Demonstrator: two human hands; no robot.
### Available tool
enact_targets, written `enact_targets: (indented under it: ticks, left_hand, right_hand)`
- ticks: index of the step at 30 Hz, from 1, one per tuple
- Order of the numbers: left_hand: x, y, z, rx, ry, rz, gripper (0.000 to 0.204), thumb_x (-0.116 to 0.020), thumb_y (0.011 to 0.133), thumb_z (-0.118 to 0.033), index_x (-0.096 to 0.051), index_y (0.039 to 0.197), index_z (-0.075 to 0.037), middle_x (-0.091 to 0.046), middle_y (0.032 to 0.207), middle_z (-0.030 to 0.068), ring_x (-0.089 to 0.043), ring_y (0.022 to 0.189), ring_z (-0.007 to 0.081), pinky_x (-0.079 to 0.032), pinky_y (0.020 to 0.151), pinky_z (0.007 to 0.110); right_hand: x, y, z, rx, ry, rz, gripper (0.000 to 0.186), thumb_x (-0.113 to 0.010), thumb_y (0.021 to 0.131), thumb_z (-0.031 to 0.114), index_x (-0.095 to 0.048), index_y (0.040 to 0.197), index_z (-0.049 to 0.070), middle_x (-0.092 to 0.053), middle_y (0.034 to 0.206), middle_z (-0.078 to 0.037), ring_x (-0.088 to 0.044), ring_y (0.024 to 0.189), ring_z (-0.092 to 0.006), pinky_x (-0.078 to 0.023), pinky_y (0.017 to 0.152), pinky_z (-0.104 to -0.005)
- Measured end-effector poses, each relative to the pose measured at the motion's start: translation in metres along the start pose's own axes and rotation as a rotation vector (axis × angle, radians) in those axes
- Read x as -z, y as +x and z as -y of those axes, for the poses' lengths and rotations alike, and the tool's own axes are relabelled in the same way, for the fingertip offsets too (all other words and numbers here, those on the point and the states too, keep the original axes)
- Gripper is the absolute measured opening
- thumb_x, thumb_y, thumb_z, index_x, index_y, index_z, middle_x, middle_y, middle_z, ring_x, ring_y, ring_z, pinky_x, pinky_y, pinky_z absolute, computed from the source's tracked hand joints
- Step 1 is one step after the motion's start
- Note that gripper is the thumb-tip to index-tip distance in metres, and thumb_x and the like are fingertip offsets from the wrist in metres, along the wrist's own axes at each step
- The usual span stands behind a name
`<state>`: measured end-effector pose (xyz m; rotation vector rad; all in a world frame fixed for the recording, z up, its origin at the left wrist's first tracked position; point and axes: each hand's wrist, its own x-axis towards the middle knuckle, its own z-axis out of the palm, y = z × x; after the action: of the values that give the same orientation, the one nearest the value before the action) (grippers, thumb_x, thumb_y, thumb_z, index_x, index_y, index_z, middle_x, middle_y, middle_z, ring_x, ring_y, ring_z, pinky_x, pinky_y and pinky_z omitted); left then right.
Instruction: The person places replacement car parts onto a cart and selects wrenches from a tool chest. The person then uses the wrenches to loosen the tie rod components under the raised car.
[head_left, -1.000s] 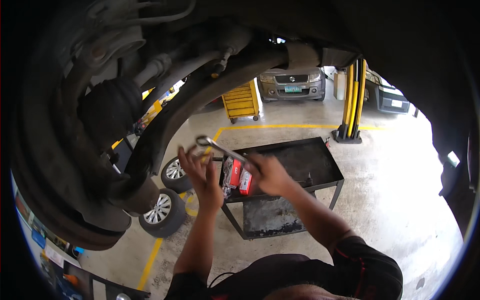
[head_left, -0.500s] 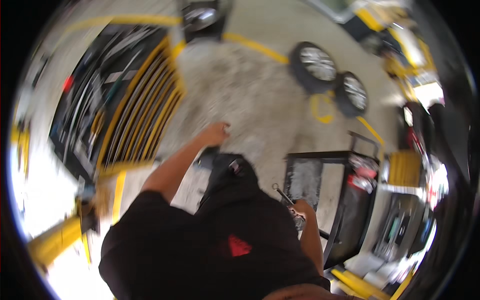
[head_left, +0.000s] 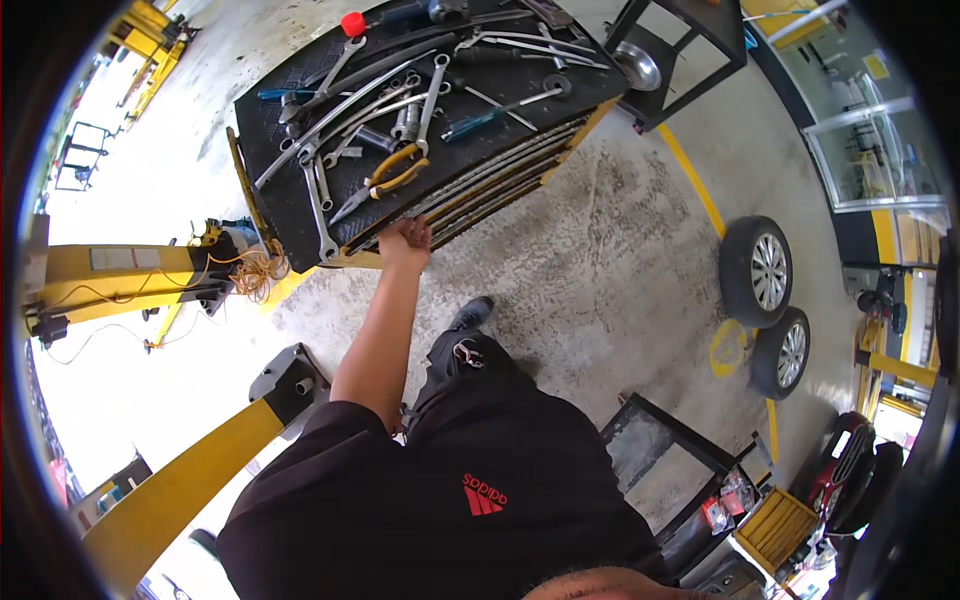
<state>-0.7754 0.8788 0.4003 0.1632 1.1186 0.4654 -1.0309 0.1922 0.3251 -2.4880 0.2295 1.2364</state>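
Observation:
My left hand [head_left: 404,241] is at the front of a yellow tool cart [head_left: 562,159], its fingers curled over a drawer edge just below the top. The black mat [head_left: 265,135] on top holds several wrenches [head_left: 434,100], yellow-handled pliers [head_left: 401,176], a teal-handled tool [head_left: 470,124], sockets [head_left: 407,122] and a red cap [head_left: 353,24]. The pliers lie just above my hand. My right hand is out of view, and the wrench it carried earlier cannot be made out.
Two wheels [head_left: 750,290] lie on the right near a yellow floor line [head_left: 692,180]. A black trolley [head_left: 665,440] with red boxes stands at lower right, another black stand [head_left: 696,80] at top right. Yellow lift arms [head_left: 185,488] and an orange cable [head_left: 262,275] are on the left.
My view has turned from the car's underside and trolley to the tool cart. My left hand has moved onto its drawer edge; my right hand and wrench have left view.

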Motion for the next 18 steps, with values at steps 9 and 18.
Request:
enact_targets:
  ticks: [9, 18]
  left_hand:
    - [-0.005, -0.031, 0.008, 0.026, 0.083, 0.079, 0.017, -0.052, 0.095, -0.023, -0.053, 0.106, -0.009, -0.060, 0.107, 0.0060, -0.063, 0.111, 0.0277, -0.047, 0.084, 0.045]
    - [0.053, -0.108, 0.043, 0.466, 0.248, 0.009, 0.024, -0.050, 0.097, -0.026, -0.057, 0.108, -0.007, -0.069, 0.100, 0.0121, -0.065, 0.087, 0.0252, -0.050, 0.075, 0.040]
  right_hand:
    - [0.165, 0.023, 0.223, -0.020, 0.843, -0.260, 0.016, -0.061, 0.099, 0.023, -0.060, 0.098, 0.007, -0.052, 0.066, 0.001, -0.051, 0.052, -0.0095, -0.042, 0.046, -0.0284]
    - [0.132, 0.066, 0.178, 0.177, -0.245, -0.013, 0.048, -0.066, 0.088, 0.039, -0.071, 0.105, -0.005, -0.071, 0.101, -0.031, -0.068, 0.103, -0.0455, -0.052, 0.087, -0.0486]
